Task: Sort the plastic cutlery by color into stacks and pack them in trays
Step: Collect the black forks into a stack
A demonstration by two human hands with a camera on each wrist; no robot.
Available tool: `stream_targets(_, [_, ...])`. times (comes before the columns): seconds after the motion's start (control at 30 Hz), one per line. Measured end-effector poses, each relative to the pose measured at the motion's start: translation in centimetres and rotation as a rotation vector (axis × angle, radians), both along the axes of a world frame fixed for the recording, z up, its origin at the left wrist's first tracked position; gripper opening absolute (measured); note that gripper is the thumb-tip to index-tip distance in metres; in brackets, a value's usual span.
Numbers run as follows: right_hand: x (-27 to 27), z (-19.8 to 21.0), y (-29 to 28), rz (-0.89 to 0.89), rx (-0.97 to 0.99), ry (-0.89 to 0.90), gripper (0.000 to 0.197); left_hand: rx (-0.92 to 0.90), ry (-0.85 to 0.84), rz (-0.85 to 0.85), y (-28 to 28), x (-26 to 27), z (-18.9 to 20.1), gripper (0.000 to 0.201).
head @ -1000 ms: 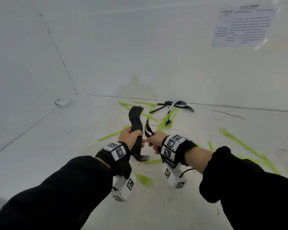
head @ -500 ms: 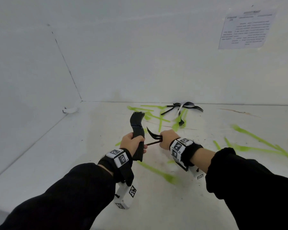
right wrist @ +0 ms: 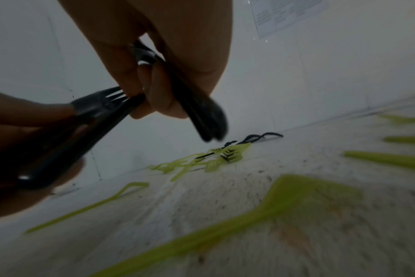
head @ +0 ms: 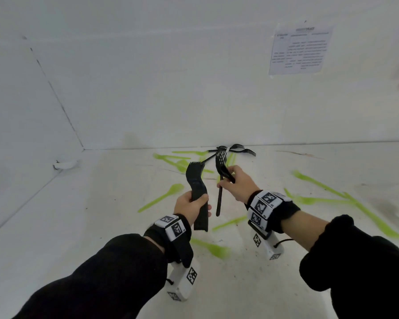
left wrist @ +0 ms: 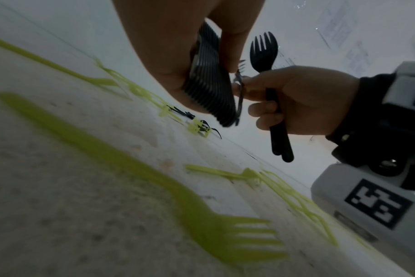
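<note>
- Stack of forks (head: pixel 197 192), gripped by the left hand (head: pixel 189 207): solid black, no pattern.
- Two forks (head: pixel 220 178), held in the right hand (head: pixel 238 185): solid black.
- Loose forks by the far wall (head: pixel 236 150): black, with one white piece across them.
- Scattered forks (head: pixel 161 196) on the floor: uniform lime green.
- Floor (head: pixel 78 226): white, with dark specks and brownish smudges in the wrist views.
- Walls (head: pixel 171 77): plain white.
- Wall sheet (head: pixel 301 50): white with dark print, unreadable.
- Sleeves (head: pixel 106 277): black.
- Wristbands (head: pixel 173 229): black, carrying white blocks with black-and-white square code markers.
</note>
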State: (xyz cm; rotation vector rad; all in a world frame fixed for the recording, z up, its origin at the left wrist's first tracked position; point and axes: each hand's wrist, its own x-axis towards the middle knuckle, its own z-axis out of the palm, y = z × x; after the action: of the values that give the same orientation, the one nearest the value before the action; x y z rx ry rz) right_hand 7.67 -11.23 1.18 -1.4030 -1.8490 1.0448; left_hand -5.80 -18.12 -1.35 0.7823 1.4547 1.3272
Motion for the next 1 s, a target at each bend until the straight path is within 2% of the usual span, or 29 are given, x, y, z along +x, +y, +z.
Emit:
stream_targets(0.07, [0.1,-0.5,-0.3,0.020,-0.078,0.034,0.029,0.008,0.025,-0.013,0.4,1.2,-0.3,0.013])
stream_targets(0.17, [0.9,-1.0,-0.7,0.018,-0.125,0.121,0.014,0.005,0.081,-0.019,0.9,2.7,-0.5,0.013])
stream_targets(0.23, [1.7,-1.2,-0.7,0.027,-0.111,0.124,0.007,0.015,0.061,-0.019,1.1,3.7,-0.7,0.012])
stream_targets(0.53, [4.9,-2.1,0.9,-0.101,-0.338,0.382,0.015,0.051,0.015,-0.037,2.3,9.0,-1.4,0.014])
stream_targets(0.63, [6.7,-2.1,0.9,-0.060,-0.350,0.437,0.014,0.040,-0.015,-0.019,2.7,10.3,-1.8,0.014])
stream_targets(0.7, [7.8,-2.5,1.0,-0.011,-0.354,0.437,0.008,0.024,-0.026,-0.015,3.0,11.2,-1.9,0.011])
stream_targets(0.83, [9.7,-3.0,1.3,0.018,-0.333,0.366,0.014,-0.005,-0.024,-0.035,3.1,13.1,-1.8,0.012])
stream_targets(1.0, [11.7,-2.3,1.5,-0.016,-0.440,0.364,0.012,-0.002,0.028,-0.037,3.3,15.2,-2.0,0.011])
